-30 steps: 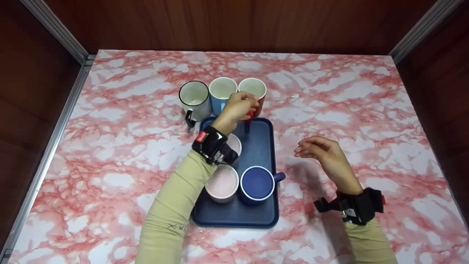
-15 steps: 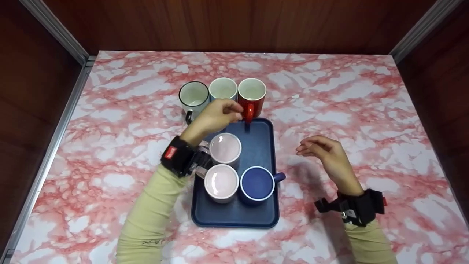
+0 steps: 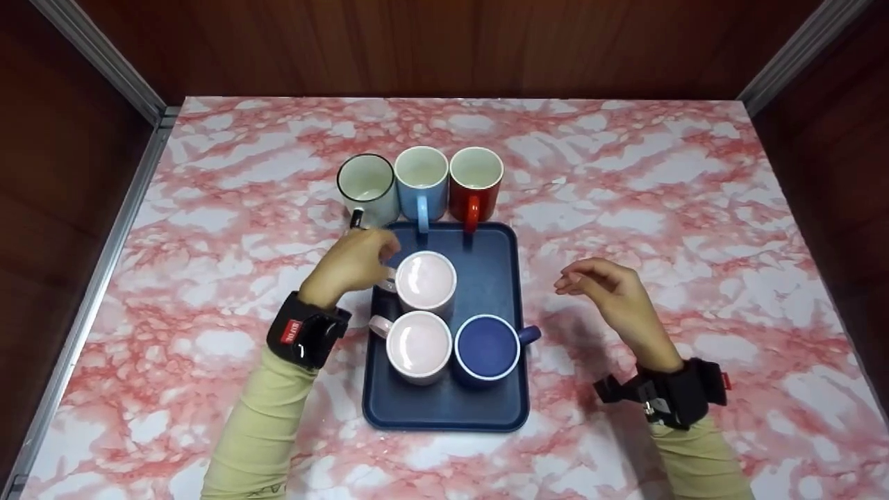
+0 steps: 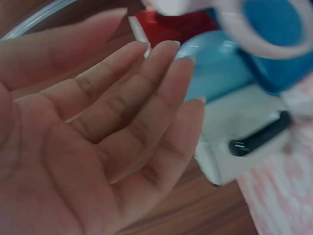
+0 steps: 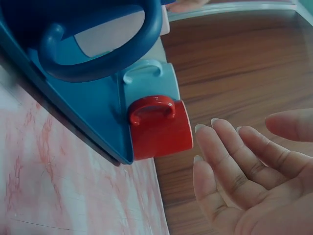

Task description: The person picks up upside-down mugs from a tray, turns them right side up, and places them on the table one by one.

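In the head view my left hand [image 3: 351,264] is beside the handle of the rear pink mug [image 3: 425,281], at the tray's left edge. The left wrist view shows its fingers [image 4: 142,103] extended with nothing in the palm. A second pink mug [image 3: 419,346] stands in front of that one, its handle pointing left. Next to it is a dark blue mug [image 3: 487,347], handle to the right. All three are upright on the blue tray [image 3: 486,271]. My right hand [image 3: 611,298] hovers to the right of the tray, fingers loosely bent and holding nothing.
Behind the tray stand a white mug with black handle [image 3: 367,187], a light blue mug [image 3: 422,182] and a red mug [image 3: 476,182], side by side, handles toward me. Brown wood panels [image 3: 444,48] border the pink marbled table [image 3: 660,187].
My left hand has come back from the red mug, moving left and nearer to the rear pink mug's handle. The right hand stays almost still. The mugs keep their places.
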